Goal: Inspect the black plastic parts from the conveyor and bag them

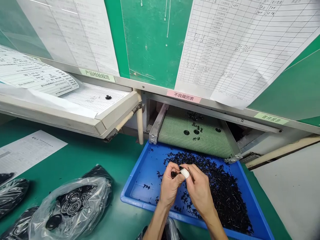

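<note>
My left hand (170,185) is closed, pinching a small black part (174,174) between thumb and fingers. Right against it is my right hand (200,186), also closed, with a thin dark stick-like tool (191,174) in its grip. A white cap-like piece (185,172) shows at the right thumb tip; it may be a finger cover. Both hands meet above a blue tray (140,204), whose floor bears a heap of small black branched pieces (225,196), thickest on the right side.
Behind the tray, a green conveyor belt (170,133) carries several round black parts (196,132) and scraps. A clear plastic bag (97,196) of black discs lies at left, near other bags. A pale shelf (75,120) with papers juts over the green table (82,150).
</note>
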The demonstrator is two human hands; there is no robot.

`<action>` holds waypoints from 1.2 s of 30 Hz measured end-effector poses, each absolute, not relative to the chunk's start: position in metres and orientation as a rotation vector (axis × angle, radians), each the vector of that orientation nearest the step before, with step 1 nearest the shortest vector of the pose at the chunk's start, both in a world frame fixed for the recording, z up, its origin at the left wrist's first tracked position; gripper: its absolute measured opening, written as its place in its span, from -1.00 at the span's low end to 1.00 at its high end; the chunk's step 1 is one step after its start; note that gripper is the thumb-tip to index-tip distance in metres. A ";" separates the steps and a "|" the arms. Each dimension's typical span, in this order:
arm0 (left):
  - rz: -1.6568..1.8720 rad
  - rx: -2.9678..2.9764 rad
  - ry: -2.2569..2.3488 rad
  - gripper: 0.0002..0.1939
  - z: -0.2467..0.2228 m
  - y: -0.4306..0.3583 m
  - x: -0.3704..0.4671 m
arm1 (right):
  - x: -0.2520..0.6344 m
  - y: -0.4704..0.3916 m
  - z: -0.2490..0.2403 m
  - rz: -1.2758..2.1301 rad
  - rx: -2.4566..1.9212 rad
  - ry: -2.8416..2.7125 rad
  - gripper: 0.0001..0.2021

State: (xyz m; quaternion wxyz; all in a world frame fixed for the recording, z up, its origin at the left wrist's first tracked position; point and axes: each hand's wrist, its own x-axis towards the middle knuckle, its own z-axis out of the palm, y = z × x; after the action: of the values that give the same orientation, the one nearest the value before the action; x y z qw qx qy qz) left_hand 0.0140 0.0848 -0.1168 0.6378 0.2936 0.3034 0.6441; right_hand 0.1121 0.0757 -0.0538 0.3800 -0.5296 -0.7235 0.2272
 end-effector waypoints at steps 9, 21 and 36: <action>1.503 0.916 0.787 -0.65 -0.118 0.083 0.014 | 0.129 0.087 -0.084 0.614 -1.548 -1.808 -0.75; 1.384 0.873 0.750 -0.65 -0.118 0.084 0.016 | 0.143 0.071 -0.066 1.006 -1.456 -1.483 -0.72; 1.365 1.093 0.959 -0.81 -0.104 0.082 0.015 | 0.145 0.072 -0.080 1.560 -1.177 -0.952 -0.59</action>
State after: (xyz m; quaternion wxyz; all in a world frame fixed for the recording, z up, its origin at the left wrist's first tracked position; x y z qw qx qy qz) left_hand 0.0152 0.0822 -0.1036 0.5427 0.4603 0.4041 0.5748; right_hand 0.1446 0.0718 -0.0800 0.4654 -0.4791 -0.3878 0.6352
